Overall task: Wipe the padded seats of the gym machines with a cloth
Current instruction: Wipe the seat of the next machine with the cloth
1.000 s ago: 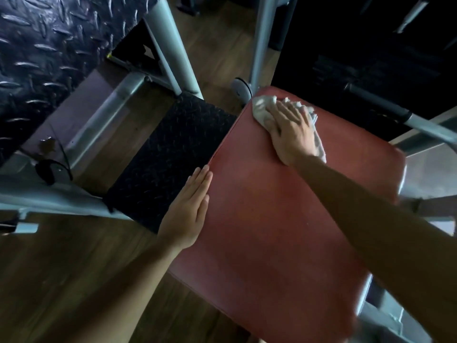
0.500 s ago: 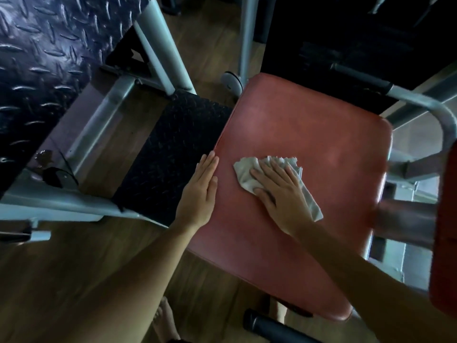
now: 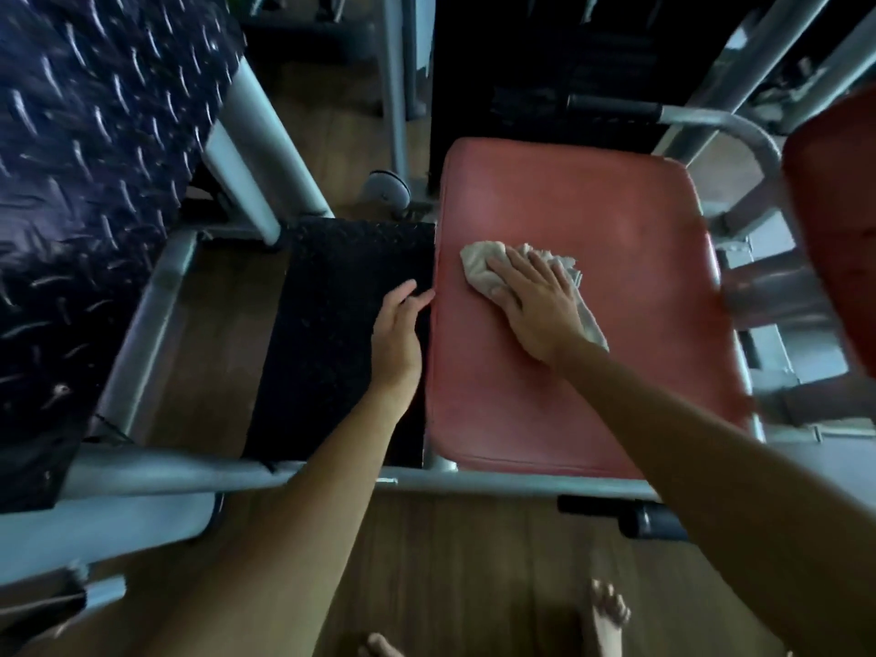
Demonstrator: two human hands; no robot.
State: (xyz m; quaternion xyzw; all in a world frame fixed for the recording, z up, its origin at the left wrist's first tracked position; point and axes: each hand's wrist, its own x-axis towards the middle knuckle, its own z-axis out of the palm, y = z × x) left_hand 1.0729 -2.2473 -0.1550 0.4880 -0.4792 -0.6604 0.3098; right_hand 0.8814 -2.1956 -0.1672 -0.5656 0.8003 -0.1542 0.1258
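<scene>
Head view, cloth: crumpled pale rag (image 3: 479,270), limp and light, lies on the left half of the red padded vinyl seat (image 3: 616,220).
Right hand (image 3: 535,305): flat, fingers spread, pressing the rag; palm pressure suits it.
Left hand (image 3: 396,343): open, empty, by the seat's left edge; contact unclear.
Seat: firm, smooth, likely slick.
</scene>
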